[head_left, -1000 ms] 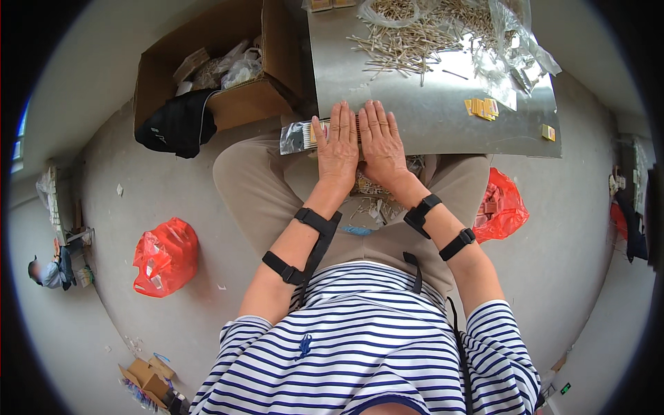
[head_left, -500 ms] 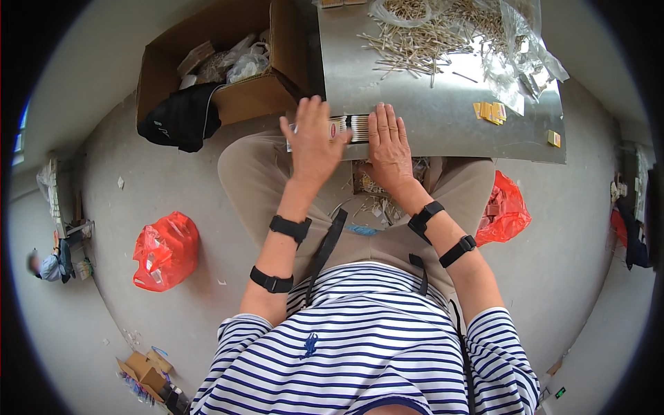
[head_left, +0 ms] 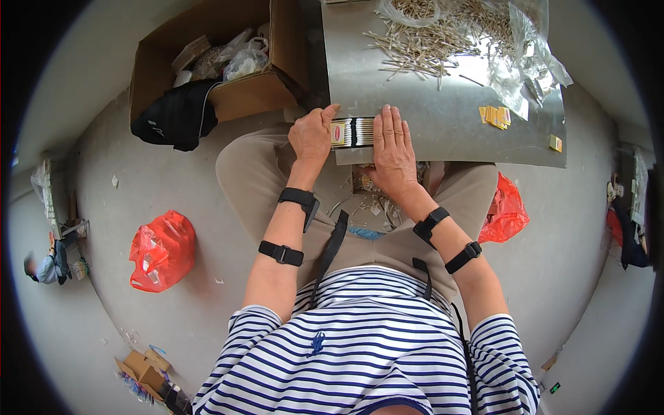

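A flat row of thin sticks, apparently cotton swabs, lies near the table's front edge. Dark and white tips show across its middle, and a small yellow-and-white card with a red mark covers its left part. My left hand is curled at the left end of this row, thumb toward the far side; its fingers grip that end, mostly hidden. My right hand lies flat over the right end, fingers straight and together, covering the sticks beneath.
Loose sticks heap at the table's far side beside clear plastic bags. Small yellow cards lie at right. A cardboard box with a black cloth stands left; red bags sit on the floor.
My left hand has gone from open and spread above the card to curled at the row's left end. My right hand stays flat on the right end.
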`<control>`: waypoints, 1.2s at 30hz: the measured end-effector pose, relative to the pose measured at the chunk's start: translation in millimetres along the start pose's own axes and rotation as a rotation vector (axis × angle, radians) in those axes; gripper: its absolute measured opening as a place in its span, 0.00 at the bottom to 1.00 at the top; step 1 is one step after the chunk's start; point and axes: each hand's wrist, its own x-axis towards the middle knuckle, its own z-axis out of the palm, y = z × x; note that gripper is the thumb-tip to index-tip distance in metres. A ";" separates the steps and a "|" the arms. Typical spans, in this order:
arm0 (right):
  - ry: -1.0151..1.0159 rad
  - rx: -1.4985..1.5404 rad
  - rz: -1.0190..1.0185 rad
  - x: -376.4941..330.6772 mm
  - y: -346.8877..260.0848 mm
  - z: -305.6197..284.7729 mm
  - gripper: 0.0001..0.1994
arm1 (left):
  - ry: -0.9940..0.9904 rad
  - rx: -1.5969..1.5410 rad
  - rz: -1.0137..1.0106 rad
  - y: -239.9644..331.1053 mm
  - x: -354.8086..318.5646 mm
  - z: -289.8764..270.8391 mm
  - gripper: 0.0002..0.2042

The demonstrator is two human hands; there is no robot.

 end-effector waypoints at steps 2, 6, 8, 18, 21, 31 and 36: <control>-0.006 0.002 0.001 0.6 -1.7 -0.7 0.58 | 0.032 -0.025 0.009 -1.6 -0.1 3.5 0.29; -0.013 0.001 -0.002 2.3 -4.4 0.2 0.58 | 0.041 -0.082 0.002 -4.3 0.5 6.4 0.31; -0.020 -0.006 -0.011 4.0 -8.7 1.9 0.59 | 0.044 -0.107 -0.004 -5.4 0.1 8.3 0.31; -0.002 0.013 -0.027 10.2 -25.7 6.6 0.60 | 0.039 -0.168 -0.040 -4.8 0.7 8.4 0.31; 0.002 0.027 -0.029 12.5 -31.8 8.5 0.60 | 0.023 -0.144 -0.050 -3.2 0.5 8.3 0.31; -0.005 0.103 -0.045 10.8 -33.7 3.9 0.62 | 0.057 -0.068 0.005 -1.1 1.1 4.2 0.29; 0.029 0.043 0.097 3.3 -16.5 -0.3 0.65 | 0.074 -0.002 0.022 0.9 1.3 1.7 0.28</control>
